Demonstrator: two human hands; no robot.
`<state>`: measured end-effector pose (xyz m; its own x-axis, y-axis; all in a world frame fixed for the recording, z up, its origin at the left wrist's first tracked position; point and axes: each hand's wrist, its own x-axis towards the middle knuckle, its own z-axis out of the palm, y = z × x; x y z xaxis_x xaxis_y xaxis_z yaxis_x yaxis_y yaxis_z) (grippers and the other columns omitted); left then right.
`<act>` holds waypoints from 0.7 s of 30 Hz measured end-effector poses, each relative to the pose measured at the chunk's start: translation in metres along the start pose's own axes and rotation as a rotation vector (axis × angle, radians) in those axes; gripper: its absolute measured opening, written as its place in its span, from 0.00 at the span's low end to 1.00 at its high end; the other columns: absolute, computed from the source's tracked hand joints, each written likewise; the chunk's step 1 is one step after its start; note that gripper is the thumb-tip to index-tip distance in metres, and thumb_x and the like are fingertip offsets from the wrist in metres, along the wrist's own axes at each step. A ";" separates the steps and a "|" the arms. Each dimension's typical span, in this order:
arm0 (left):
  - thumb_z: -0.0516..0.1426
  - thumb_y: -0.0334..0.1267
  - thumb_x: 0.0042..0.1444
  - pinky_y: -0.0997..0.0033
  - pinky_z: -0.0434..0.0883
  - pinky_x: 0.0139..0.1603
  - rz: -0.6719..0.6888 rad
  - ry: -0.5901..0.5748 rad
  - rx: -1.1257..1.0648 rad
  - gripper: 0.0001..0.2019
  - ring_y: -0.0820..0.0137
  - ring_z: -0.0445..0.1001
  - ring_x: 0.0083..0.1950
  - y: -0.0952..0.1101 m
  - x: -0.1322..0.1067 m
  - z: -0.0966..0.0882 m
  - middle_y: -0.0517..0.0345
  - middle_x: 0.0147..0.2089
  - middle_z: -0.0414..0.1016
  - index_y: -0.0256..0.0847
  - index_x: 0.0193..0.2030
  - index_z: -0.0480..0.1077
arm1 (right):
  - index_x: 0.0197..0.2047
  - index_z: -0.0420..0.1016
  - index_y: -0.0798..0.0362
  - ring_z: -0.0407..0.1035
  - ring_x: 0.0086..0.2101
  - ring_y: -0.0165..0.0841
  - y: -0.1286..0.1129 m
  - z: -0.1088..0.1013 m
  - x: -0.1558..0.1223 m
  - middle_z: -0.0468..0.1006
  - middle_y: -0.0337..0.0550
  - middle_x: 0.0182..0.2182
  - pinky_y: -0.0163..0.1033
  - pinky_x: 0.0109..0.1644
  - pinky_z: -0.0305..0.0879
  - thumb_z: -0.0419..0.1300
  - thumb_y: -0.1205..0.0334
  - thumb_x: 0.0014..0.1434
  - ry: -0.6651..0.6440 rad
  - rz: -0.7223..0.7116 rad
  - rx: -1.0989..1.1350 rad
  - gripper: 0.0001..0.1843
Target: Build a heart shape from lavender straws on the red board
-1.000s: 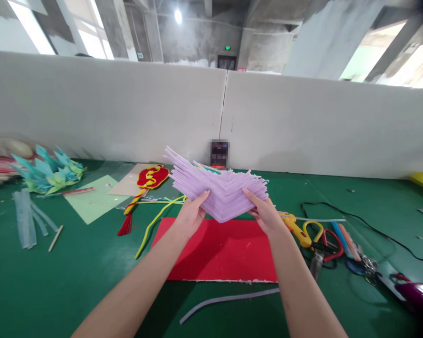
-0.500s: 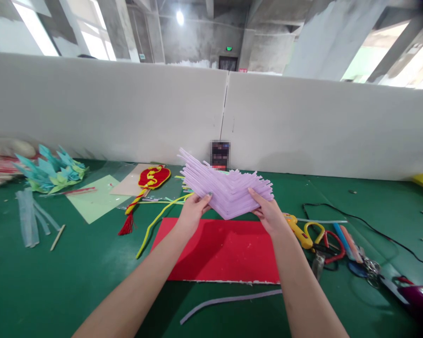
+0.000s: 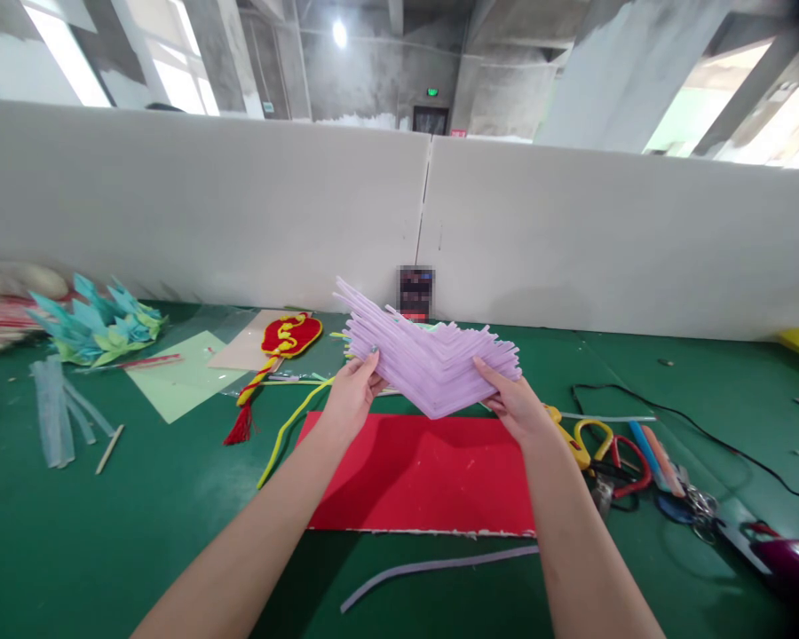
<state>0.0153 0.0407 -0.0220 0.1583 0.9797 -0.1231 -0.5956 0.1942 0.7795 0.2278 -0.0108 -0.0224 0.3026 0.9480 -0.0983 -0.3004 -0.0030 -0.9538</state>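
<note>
A V-shaped panel of lilac pipe cleaners (image 3: 432,373), laid side by side, is held up over the table with its point toward me. My left hand (image 3: 355,390) pinches its left wing, thumb on top and fingers underneath. On the right wing, my right hand (image 3: 511,399) grips the same way. Beneath the panel lies a red board (image 3: 426,475) with a ragged white near edge. One loose lilac pipe cleaner (image 3: 432,565) rests on the table in front of the board. A yellow-green pipe cleaner (image 3: 285,437) curves out by my left wrist.
Scissors (image 3: 629,466), a yellow glue gun (image 3: 576,444) and a black cable (image 3: 699,430) lie to the right. At the left are a red-and-yellow tasselled ornament (image 3: 291,335), a pale green sheet (image 3: 177,377) and a turquoise folded-paper piece (image 3: 99,324). A white partition (image 3: 240,204) stands behind.
My left hand has slid a little outward and up along the left wing. The lilac panel has shifted very slightly right. My right hand has moved slightly right with it.
</note>
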 end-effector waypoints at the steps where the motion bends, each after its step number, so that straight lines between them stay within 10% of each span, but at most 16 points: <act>1: 0.68 0.39 0.41 0.70 0.71 0.41 -0.001 0.000 -0.002 0.13 0.71 0.77 0.31 0.000 0.000 0.000 0.59 0.28 0.78 0.37 0.29 0.70 | 0.28 0.70 0.55 0.43 0.17 0.19 0.000 0.000 0.000 0.59 0.28 0.15 0.29 0.15 0.34 0.72 0.52 0.37 -0.001 0.001 0.000 0.21; 21: 0.66 0.35 0.45 0.77 0.72 0.32 0.007 -0.082 -0.038 0.09 0.73 0.77 0.31 -0.003 0.001 -0.002 0.58 0.33 0.80 0.37 0.35 0.74 | 0.30 0.71 0.54 0.46 0.17 0.19 -0.001 0.005 -0.003 0.61 0.29 0.17 0.27 0.15 0.37 0.72 0.53 0.37 0.013 0.014 0.029 0.20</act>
<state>0.0160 0.0409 -0.0255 0.2171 0.9740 -0.0655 -0.6260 0.1904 0.7562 0.2227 -0.0118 -0.0195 0.3099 0.9437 -0.1159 -0.3312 -0.0071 -0.9435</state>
